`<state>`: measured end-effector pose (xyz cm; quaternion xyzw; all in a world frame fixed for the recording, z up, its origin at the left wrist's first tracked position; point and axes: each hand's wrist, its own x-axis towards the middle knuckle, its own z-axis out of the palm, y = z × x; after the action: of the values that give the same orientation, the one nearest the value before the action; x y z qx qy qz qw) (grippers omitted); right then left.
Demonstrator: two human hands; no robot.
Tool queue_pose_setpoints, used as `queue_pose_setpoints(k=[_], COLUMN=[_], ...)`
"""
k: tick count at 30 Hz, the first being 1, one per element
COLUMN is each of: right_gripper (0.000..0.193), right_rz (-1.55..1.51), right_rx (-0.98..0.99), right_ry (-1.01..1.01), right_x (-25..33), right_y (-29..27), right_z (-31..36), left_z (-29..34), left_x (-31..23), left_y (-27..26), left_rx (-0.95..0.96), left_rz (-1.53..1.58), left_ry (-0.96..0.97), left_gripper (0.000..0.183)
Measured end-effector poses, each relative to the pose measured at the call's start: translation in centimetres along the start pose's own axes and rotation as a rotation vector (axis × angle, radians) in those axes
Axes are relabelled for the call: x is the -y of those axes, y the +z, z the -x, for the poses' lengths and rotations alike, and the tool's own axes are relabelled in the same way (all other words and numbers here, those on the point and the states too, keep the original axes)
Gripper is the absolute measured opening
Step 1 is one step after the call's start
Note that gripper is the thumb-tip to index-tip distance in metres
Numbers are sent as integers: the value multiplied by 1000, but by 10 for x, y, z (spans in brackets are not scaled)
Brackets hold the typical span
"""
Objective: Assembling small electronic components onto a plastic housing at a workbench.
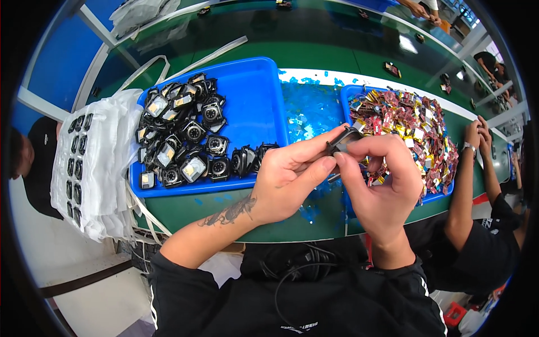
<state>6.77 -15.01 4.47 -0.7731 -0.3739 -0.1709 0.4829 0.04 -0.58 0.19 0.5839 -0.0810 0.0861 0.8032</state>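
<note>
Above the front part of the table, between two blue trays, my left hand point(289, 178) holds a dark watch case point(344, 139) by its edge with thumb and fingers. My right hand point(384, 182) is closed too, its thumb and fingertips pinching at the same case from the right. The fingers cover much of the case, so its inside cannot be made out. To the left, black watch cases point(193, 132) lie heaped in a blue tray point(250, 106). Many small red, yellow and white electronic parts point(404, 132) fill the other blue tray point(348, 101) beyond my right hand.
Scraps of blue film point(306, 112) lie between the trays. White sheet packs holding watch cases point(84, 163) are stacked at the left. A green conveyor point(320, 53) runs behind, carrying a few small parts. A co-worker's arms point(469, 168) are close at the right.
</note>
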Motion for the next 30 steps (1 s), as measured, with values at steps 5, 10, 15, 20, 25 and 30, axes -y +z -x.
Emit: queue_pose_setpoints(k=[5, 10, 15, 20, 25, 30], right_gripper=[28, 41, 58, 62, 30, 16], right_rz=[-150, -21, -187, -520, -635, -694], right_rx=[-88, -69, -14, 29, 126, 91], right_ry=[60, -100, -6, 234, 442, 458], right_x=[1, -5, -10, -18, -24, -26], right_y=[3, -3, 2, -3, -13, -15], right_z=[5, 5, 3, 12, 32, 28], left_z=[2, 2, 4, -2, -6, -6], left_x=[-2, -3, -2, -5, -4, -10], left_y=[2, 2, -2, 4, 4, -8], left_rx=[-19, -1, 44, -84, -179, -33], left_rz=[133, 98, -75, 98, 122, -558], left_ry=[-38, -24, 40, 50, 73, 217], left_gripper=[44, 44, 45, 39, 44, 28])
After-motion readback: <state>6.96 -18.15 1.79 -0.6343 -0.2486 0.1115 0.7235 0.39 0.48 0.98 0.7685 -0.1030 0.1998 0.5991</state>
